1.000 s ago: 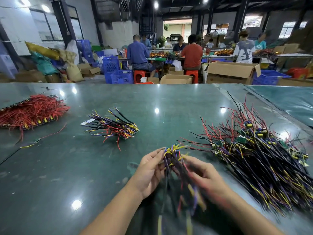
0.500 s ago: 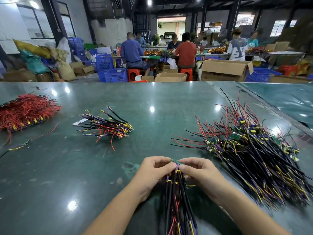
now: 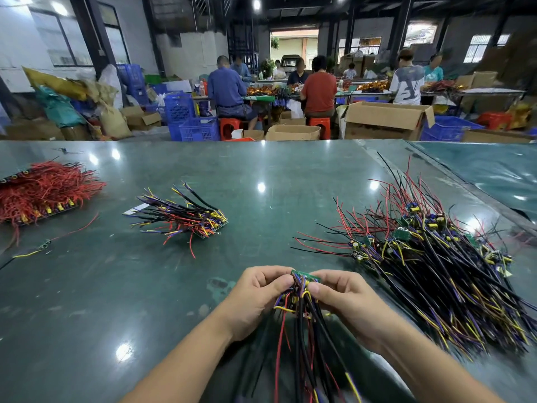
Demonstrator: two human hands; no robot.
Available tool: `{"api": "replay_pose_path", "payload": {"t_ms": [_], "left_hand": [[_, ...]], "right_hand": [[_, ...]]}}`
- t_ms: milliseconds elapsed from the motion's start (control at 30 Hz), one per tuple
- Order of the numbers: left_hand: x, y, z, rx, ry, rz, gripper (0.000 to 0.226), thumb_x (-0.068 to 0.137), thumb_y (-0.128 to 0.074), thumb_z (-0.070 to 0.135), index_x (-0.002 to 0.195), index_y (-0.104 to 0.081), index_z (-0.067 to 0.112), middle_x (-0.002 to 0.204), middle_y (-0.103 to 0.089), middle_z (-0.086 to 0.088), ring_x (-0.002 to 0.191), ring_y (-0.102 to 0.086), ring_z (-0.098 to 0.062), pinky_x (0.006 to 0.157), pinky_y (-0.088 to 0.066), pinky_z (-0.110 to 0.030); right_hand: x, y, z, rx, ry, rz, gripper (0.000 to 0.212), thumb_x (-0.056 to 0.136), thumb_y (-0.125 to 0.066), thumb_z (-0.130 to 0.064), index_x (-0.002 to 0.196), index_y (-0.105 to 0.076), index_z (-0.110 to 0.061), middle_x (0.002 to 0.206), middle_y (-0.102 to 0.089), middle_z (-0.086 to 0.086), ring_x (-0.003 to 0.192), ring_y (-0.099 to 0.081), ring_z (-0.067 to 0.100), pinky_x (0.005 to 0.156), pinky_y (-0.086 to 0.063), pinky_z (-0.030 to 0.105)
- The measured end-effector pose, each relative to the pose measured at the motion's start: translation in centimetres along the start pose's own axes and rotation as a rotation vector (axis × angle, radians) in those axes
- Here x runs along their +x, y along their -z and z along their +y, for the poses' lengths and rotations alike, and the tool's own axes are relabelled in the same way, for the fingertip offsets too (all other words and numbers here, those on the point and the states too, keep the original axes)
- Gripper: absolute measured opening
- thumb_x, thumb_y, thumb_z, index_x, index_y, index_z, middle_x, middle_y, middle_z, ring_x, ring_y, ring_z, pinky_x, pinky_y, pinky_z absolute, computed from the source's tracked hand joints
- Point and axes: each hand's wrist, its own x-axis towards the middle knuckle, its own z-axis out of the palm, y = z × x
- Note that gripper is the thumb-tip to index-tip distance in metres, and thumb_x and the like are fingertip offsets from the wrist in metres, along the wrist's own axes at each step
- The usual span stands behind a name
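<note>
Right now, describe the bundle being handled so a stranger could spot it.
On the green table, look near the front edge, left of the big wire heap. This bundle alone is held, pinched between the left hand and right hand.

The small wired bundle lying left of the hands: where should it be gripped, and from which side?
Take the small wired bundle at its board end, on the right, coming from that side. There the wires meet in a compact, stiff edge; leftward they fan out loose and would likely splay.
</note>
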Motion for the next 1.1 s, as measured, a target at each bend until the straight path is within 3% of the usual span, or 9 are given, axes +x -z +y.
{"api": "replay_pose_path", "payload": {"t_ms": [133,233,367,533,833,900,967,1033,1100], "left_hand": [[0.0,0.5,0.4,-0.091,0.110,0.019,0.022,0.084,-0.064,0.009,0.101,-0.065,-0.005,0.090,-0.071,-0.016,0.073,-0.068,-0.018,0.070,-0.056,-0.027],[-0.3,1.0,1.1,-0.028,0.178,0.025,0.015,0.081,-0.069,0.010,0.093,-0.067,0.002,0.085,-0.068,-0.011,0.068,-0.064,-0.015,0.066,-0.055,-0.026],[-1.1,1.7,2.8,0.307,0.248,-0.032,0.003,0.085,-0.066,0.008,0.087,-0.065,0.008,0.071,-0.063,0.001,0.062,-0.058,-0.006,0.054,-0.046,-0.017],[-1.5,2.6,4.6,0.588,0.195,-0.016,0.003,0.086,-0.067,0.012,0.087,-0.067,0.009,0.066,-0.064,0.006,0.060,-0.056,-0.004,0.056,-0.044,-0.016],[-1.0,4.3,3.8,0.638,-0.007,0.467,0.012,0.083,-0.070,0.013,0.077,-0.069,0.023,0.071,-0.070,0.006,0.064,-0.061,-0.006,0.062,-0.048,-0.017],[-0.6,4.8,3.5,0.704,-0.042,0.571,0.012,0.083,-0.068,0.013,0.075,-0.068,0.023,0.069,-0.069,0.004,0.064,-0.062,-0.012,0.062,-0.048,-0.022],[-0.2,6.5,3.8,0.749,-0.101,0.789,0.010,0.085,-0.065,0.010,0.076,-0.064,0.016,0.065,-0.062,0.002,0.064,-0.059,-0.021,0.062,-0.045,-0.028],[-0.3,8.6,4.6,0.575,-0.158,0.965,0.012,0.088,-0.061,0.006,0.078,-0.060,0.013,0.066,-0.057,0.000,0.067,-0.052,-0.020,0.062,-0.041,-0.029],[-0.6,9.6,5.1,0.330,-0.168,0.986,0.016,0.089,-0.060,0.005,0.075,-0.059,0.014,0.068,-0.055,0.000,0.067,-0.048,-0.016,0.061,-0.039,-0.026]], "right_hand": [[0.1,-0.1,-0.1,0.026,-0.054,-0.005,0.034,0.080,-0.064,-0.015,0.104,-0.064,0.009,0.093,-0.066,0.022,0.076,-0.061,0.021,0.067,-0.049,0.025],[-0.1,-0.1,-0.4,0.044,-0.118,-0.004,0.029,0.079,-0.065,-0.015,0.098,-0.065,0.008,0.085,-0.058,0.019,0.068,-0.051,0.017,0.062,-0.038,0.027],[-0.9,0.1,-1.1,-0.047,-0.190,-0.025,0.012,0.082,-0.066,-0.014,0.087,-0.068,-0.003,0.075,-0.061,0.009,0.062,-0.052,0.013,0.056,-0.040,0.018],[-0.9,-0.5,-1.8,-0.183,-0.175,0.067,0.010,0.088,-0.063,-0.011,0.085,-0.069,-0.004,0.075,-0.064,0.007,0.067,-0.054,0.015,0.060,-0.044,0.018],[0.7,-3.3,-2.9,-0.253,-0.196,0.159,0.010,0.090,-0.060,-0.011,0.090,-0.067,-0.003,0.075,-0.064,0.005,0.063,-0.056,0.013,0.058,-0.047,0.017],[1.1,-3.8,-3.1,-0.259,-0.128,0.196,0.010,0.090,-0.059,-0.006,0.089,-0.067,-0.001,0.074,-0.066,0.005,0.066,-0.061,0.015,0.066,-0.054,0.024],[1.2,-3.6,-3.3,-0.254,-0.066,0.247,0.010,0.090,-0.057,-0.001,0.089,-0.067,0.002,0.076,-0.068,0.009,0.072,-0.063,0.022,0.077,-0.055,0.035],[0.9,-3.0,-3.5,-0.239,-0.060,0.257,0.010,0.089,-0.058,0.000,0.088,-0.068,0.002,0.077,-0.069,0.011,0.076,-0.065,0.027,0.077,-0.055,0.036],[0.8,-2.2,-3.4,-0.237,-0.107,0.258,0.010,0.089,-0.059,-0.002,0.088,-0.068,0.000,0.080,-0.070,0.013,0.079,-0.067,0.031,0.077,-0.055,0.035]]}}
